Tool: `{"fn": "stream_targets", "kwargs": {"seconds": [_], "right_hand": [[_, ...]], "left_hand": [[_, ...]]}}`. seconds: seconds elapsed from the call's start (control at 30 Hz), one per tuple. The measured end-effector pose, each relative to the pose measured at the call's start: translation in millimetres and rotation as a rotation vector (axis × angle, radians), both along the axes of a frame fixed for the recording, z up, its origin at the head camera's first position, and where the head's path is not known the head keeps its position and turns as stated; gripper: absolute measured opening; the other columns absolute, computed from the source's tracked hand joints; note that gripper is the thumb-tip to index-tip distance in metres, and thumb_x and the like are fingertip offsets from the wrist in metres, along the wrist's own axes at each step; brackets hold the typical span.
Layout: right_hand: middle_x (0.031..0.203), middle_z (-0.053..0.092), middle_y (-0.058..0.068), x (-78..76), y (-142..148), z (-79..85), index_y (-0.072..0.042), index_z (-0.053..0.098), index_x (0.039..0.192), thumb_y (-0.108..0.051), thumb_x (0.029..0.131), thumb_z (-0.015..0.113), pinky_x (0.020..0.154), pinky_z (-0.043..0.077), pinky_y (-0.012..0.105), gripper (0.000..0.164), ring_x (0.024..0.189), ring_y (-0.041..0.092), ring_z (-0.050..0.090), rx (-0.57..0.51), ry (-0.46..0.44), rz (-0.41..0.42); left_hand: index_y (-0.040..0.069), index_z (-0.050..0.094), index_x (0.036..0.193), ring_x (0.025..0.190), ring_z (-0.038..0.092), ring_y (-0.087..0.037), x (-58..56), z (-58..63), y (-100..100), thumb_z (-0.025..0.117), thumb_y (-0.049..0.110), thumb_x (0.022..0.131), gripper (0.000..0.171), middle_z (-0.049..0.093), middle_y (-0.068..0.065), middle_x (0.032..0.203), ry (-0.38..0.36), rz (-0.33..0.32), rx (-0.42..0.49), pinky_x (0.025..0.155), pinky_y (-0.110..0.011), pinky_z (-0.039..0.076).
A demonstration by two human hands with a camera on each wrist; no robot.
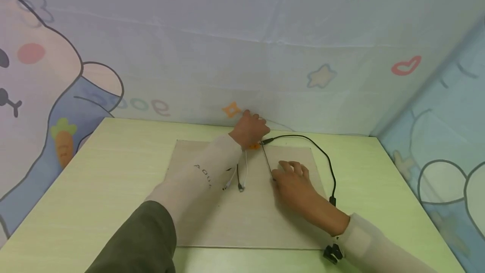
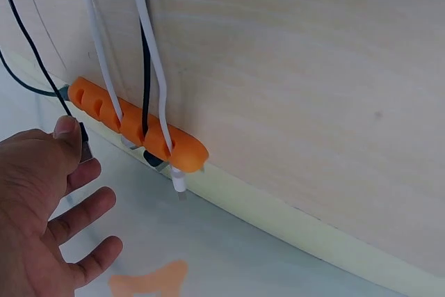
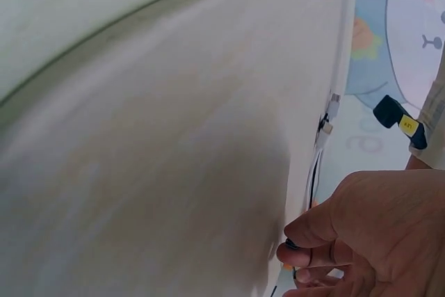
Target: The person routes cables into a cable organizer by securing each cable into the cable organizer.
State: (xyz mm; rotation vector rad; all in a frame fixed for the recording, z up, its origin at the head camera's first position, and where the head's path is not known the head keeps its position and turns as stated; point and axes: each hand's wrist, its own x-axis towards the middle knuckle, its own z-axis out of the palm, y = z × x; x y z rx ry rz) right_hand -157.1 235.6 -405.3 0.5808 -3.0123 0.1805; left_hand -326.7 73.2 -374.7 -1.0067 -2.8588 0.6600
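Observation:
My left hand (image 1: 250, 129) is at the back of the board, pinching a black cable's plug (image 2: 86, 147) with a metal end between thumb and forefinger. Close beside it is an orange cable organizer (image 2: 189, 154) with a row of slots. Two white cables (image 2: 151, 46) and a black cable (image 2: 146, 67) sit in its slots. The pinched thin cable (image 1: 267, 159) stretches toward my right hand (image 1: 293, 182), which is low over the board. Thumb and forefinger there pinch the cable's small dark end (image 3: 290, 244), mostly hidden by the fingertips.
A beige board (image 1: 246, 226) lies on the pale table (image 1: 113, 180). Loose connectors (image 1: 240, 188) lie mid-board. Another black cable (image 1: 326, 155) curves from the organizer's end past the board's right edge. A printed cloth (image 1: 212, 54) hangs behind the table.

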Motion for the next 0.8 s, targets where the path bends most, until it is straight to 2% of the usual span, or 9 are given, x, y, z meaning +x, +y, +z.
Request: {"fn": "stream_targets", "kwargs": {"seconds": [0.1,0.13,0.23,0.33,0.37,0.5,0.8], "right_hand": [[0.150,0.065,0.028,0.6,-6,1.7,-0.005,0.072,0.111,-0.005,0.105,0.070,0.114,0.045,0.077,0.007,0.141,0.057,0.055,-0.004,-0.004,0.016],[0.150,0.065,0.028,0.8,-7,2.0,-0.005,0.072,0.112,-0.005,0.105,0.070,0.114,0.045,0.077,0.007,0.141,0.057,0.055,-0.004,-0.006,0.021],[0.150,0.065,0.027,1.0,-12,2.2,-0.005,0.072,0.114,-0.006,0.106,0.070,0.114,0.045,0.077,0.008,0.141,0.056,0.056,-0.003,-0.007,0.034],[0.150,0.065,0.027,0.3,-15,1.5,-0.005,0.072,0.115,-0.007,0.107,0.069,0.114,0.045,0.077,0.009,0.142,0.055,0.055,0.006,-0.005,0.042],[0.150,0.065,0.027,0.1,-16,1.7,-0.005,0.071,0.115,-0.007,0.108,0.068,0.115,0.045,0.077,0.008,0.143,0.055,0.055,0.008,-0.003,0.045],[0.152,0.063,0.028,-0.9,-19,2.8,-0.005,0.071,0.120,-0.006,0.109,0.065,0.116,0.044,0.077,0.012,0.145,0.056,0.054,0.011,-0.012,0.053],[0.160,0.055,0.032,-0.8,-28,4.6,-0.004,0.070,0.123,-0.004,0.107,0.064,0.118,0.038,0.084,0.017,0.150,0.059,0.046,-0.015,-0.050,0.041]], "left_hand": [[0.036,0.075,0.144,0.135,0.068,-0.027,-0.3,-0.6,-4,0.067,0.017,0.115,0.036,0.074,0.004,0.141,0.000,0.000,-0.001,0.124,-0.055,0.049],[0.038,0.076,0.141,0.132,0.069,-0.027,-2.9,-5.7,-7,0.069,0.016,0.113,0.036,0.075,0.005,0.138,0.017,-0.013,0.019,0.121,-0.056,0.050],[0.038,0.075,0.141,0.133,0.068,-0.029,-1.0,-5.6,-10,0.069,0.014,0.113,0.037,0.074,0.005,0.141,0.011,-0.015,0.022,0.122,-0.057,0.050],[0.038,0.074,0.144,0.135,0.067,-0.029,1.2,-3.4,-12,0.068,0.014,0.114,0.039,0.073,0.005,0.144,0.002,-0.004,0.015,0.124,-0.059,0.048],[0.036,0.072,0.148,0.139,0.066,-0.029,4.9,2.6,-12,0.066,0.014,0.115,0.041,0.072,0.004,0.147,-0.015,0.011,-0.005,0.127,-0.058,0.046],[0.035,0.071,0.150,0.140,0.066,-0.028,6.5,6.3,-15,0.067,0.014,0.113,0.042,0.071,0.003,0.148,-0.011,0.022,-0.010,0.128,-0.059,0.045],[0.037,0.071,0.150,0.136,0.067,-0.028,6.1,5.3,-25,0.061,0.017,0.116,0.040,0.072,0.003,0.147,-0.015,0.031,-0.022,0.124,-0.057,0.048]]}}
